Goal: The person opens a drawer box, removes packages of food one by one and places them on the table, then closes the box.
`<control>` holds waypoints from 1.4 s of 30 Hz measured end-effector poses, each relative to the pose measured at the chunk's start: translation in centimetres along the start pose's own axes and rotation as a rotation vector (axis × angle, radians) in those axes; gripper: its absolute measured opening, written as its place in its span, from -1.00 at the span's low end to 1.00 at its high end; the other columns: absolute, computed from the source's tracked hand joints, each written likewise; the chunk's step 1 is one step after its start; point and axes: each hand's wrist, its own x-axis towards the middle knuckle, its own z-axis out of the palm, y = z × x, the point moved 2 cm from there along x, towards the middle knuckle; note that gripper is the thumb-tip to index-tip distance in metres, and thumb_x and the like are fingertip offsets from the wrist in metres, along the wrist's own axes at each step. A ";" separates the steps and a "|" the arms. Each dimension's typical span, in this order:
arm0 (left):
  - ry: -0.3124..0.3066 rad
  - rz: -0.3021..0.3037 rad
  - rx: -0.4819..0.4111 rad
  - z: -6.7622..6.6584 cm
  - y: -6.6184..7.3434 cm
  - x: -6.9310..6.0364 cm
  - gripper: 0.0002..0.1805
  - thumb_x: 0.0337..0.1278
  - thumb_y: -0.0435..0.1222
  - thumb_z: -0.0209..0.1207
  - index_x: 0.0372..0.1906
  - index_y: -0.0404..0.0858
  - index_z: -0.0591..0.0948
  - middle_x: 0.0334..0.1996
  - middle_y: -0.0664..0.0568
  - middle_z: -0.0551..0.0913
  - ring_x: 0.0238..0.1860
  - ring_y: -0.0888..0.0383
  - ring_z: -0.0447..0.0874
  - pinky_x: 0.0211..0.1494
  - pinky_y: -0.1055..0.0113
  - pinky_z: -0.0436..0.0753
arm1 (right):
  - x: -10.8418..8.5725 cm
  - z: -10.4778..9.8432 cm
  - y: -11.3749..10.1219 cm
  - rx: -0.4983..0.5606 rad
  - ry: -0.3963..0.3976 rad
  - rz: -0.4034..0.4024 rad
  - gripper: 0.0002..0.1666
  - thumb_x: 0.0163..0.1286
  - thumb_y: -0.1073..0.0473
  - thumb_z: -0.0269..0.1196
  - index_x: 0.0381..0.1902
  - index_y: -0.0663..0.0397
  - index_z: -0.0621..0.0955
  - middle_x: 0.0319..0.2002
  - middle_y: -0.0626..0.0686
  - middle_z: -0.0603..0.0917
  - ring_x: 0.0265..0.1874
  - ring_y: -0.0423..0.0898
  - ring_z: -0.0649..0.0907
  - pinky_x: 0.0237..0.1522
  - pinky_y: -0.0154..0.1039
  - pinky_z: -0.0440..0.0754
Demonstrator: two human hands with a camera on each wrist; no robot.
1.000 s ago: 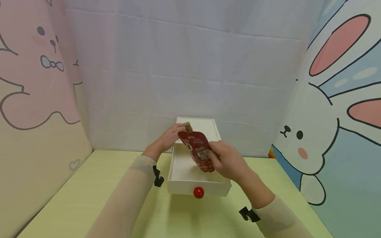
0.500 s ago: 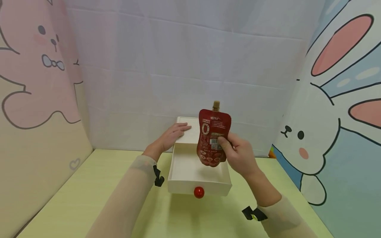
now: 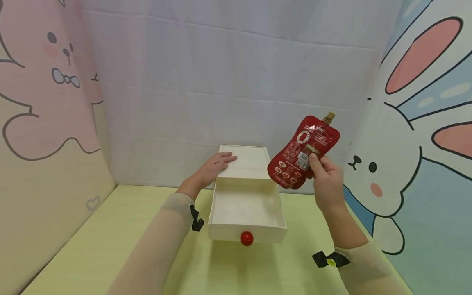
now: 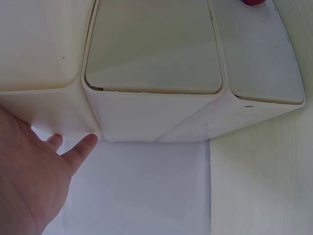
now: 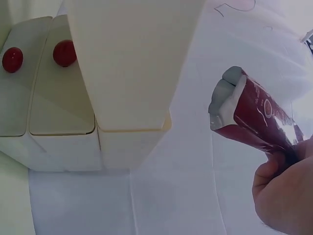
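Observation:
A red spouted sauce pouch (image 3: 300, 153) with a gold cap and "Heinz" lettering is tilted in the air, its cap up and to the right. My right hand (image 3: 329, 184) pinches its right edge, thumb over the printed side; the right wrist view shows the pouch (image 5: 259, 112) from its base. My left hand (image 3: 210, 170) lies with extended fingers on the left edge of the white drawer cabinet (image 3: 252, 162). Below it, the top drawer (image 3: 245, 207) is pulled out, with nothing visible inside, and has a red round knob (image 3: 246, 238) in front.
Lower drawers with red knobs (image 5: 64, 53) show in the right wrist view. The cabinet stands on a pale yellow-green table (image 3: 147, 229). A white cloth (image 3: 228, 82) hangs behind, and cartoon-printed panels (image 3: 391, 184) flank both sides.
My right hand has lifted the pouch from over the open drawer, up and to the right, first turning it upright, then tilting it rightward. My left hand has stayed on the cabinet.

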 end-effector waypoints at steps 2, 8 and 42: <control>0.001 0.000 0.002 0.0 0.1 0.0 -0.38 0.74 -0.20 -0.27 0.70 -0.22 0.37 0.78 -0.14 0.14 0.80 -0.24 -0.03 0.80 -0.28 0.03 | 0.5 -0.8 0.3 0.118 0.041 0.057 -0.48 0.72 -0.07 0.18 0.31 0.23 0.65 0.14 -0.07 0.68 0.08 -0.12 0.60 -0.02 -0.45 0.69; 0.006 0.000 0.006 0.2 0.1 0.0 -0.38 0.72 -0.20 -0.27 0.70 -0.22 0.37 0.78 -0.15 0.14 0.80 -0.24 -0.03 0.80 -0.28 0.02 | 1.7 -3.0 1.5 0.311 0.184 0.191 -0.32 0.69 -0.09 0.18 0.54 0.21 0.50 0.31 -0.08 0.56 0.31 -0.15 0.55 0.08 -0.46 0.73; 0.023 0.010 0.056 0.2 0.0 0.0 -0.39 0.72 -0.18 -0.25 0.67 -0.19 0.42 0.77 -0.13 0.20 0.80 -0.22 0.02 0.80 -0.27 0.02 | 3.5 -8.8 16.9 0.468 0.395 0.771 -0.79 0.79 -0.04 -0.03 0.18 -0.13 0.41 -0.21 -0.16 0.49 -0.34 -0.25 0.42 -0.31 -0.43 0.52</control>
